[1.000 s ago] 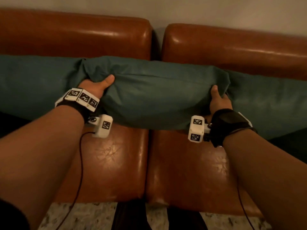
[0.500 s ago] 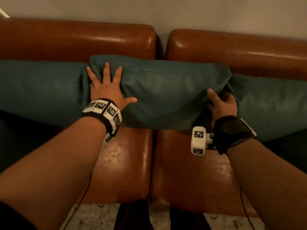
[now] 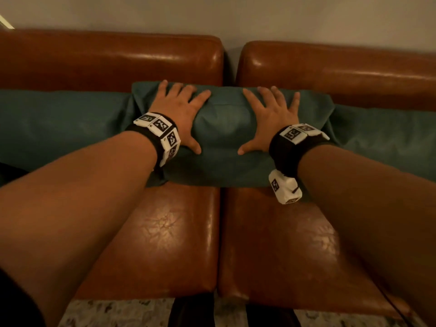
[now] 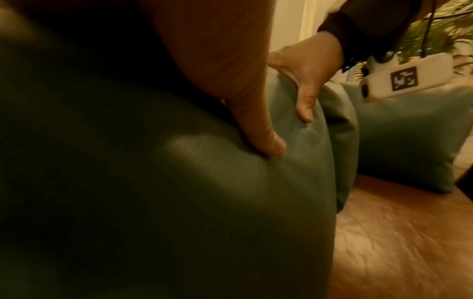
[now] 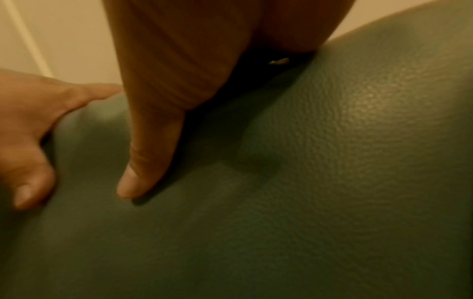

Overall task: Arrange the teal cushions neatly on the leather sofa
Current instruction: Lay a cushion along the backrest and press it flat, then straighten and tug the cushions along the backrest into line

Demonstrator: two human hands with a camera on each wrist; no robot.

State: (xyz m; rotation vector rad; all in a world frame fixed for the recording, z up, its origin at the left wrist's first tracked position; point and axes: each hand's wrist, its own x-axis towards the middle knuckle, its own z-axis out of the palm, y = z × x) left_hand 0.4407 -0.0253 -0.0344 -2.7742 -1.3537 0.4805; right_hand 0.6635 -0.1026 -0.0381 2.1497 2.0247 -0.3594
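Three teal cushions lean in a row against the back of the brown leather sofa [image 3: 165, 232]. On the middle cushion [image 3: 224, 128] both my hands press flat with fingers spread: my left hand [image 3: 181, 107] on its left half, my right hand [image 3: 269, 112] on its right half. The fabric bulges between my thumbs. The left cushion [image 3: 59, 128] and right cushion [image 3: 382, 138] flank it, touching its corners. In the left wrist view my left thumb [image 4: 258, 129] dents the middle cushion [image 4: 153, 202], with my right hand [image 4: 307, 81] beyond it. The right wrist view shows my right thumb [image 5: 151, 141] lying on the cushion [image 5: 332, 182].
The sofa has two seat pads with a seam [image 3: 220, 232] between them, and two back pads [image 3: 330, 74] against a pale wall. A speckled floor [image 3: 118, 312] shows below the seat's front edge. A potted plant [image 4: 435, 30] stands past the sofa's right end.
My right hand let go of the middle cushion's right corner and came up flat onto its front. My left hand went from gripping the left end to pressing flat, then slid higher.
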